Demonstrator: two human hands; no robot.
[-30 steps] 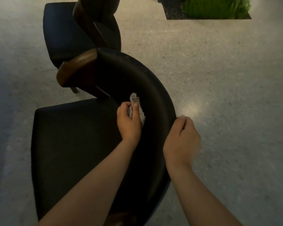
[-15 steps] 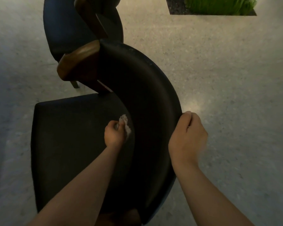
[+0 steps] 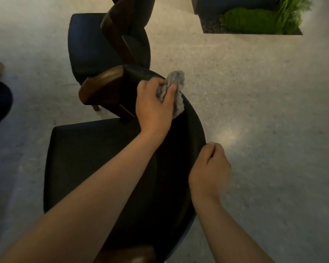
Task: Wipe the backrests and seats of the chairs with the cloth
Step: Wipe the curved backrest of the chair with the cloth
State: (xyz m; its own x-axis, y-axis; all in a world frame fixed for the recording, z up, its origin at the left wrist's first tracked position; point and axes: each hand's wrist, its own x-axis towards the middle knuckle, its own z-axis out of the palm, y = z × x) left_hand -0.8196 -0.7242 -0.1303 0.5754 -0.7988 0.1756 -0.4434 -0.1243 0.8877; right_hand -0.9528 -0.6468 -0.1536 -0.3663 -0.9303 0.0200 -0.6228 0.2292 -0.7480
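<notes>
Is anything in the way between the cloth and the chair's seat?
No, nothing visible. The left hand holds the crumpled grey cloth on the top rim of the curved black backrest, and the black padded seat below looks bare.

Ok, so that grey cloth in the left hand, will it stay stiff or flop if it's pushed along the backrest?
Probably floppy: the cloth is bunched into soft folds in the grip of the left hand. Likely light: its loose end stands up unsupported. It may slide easily on the smooth-looking backrest.

Grey cloth [image 3: 176, 88], black backrest [image 3: 194, 130], brown armrest [image 3: 101, 84], speckled beige floor [image 3: 254, 95], green moss [image 3: 251, 21].
</notes>
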